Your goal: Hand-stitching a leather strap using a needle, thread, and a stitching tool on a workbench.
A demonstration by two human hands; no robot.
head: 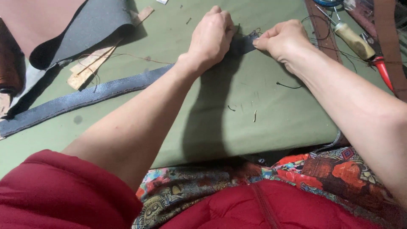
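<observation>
Where the hands meet: left hand (210,36) closed over blue-grey leather strap (85,95); right hand (283,40) fingers pinch its end.
Strap: lies across green tabletop (263,106), toward left.
Behind, right: wooden-handled awl (352,40), red tool (383,72).
Behind, left: dark leather sheet (85,29).

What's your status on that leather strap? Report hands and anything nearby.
Left hand fisted on grey leather strap. Right hand pinching strap end. Wooden-handled awl lies right of hands; loose thread on green cloth.
</observation>
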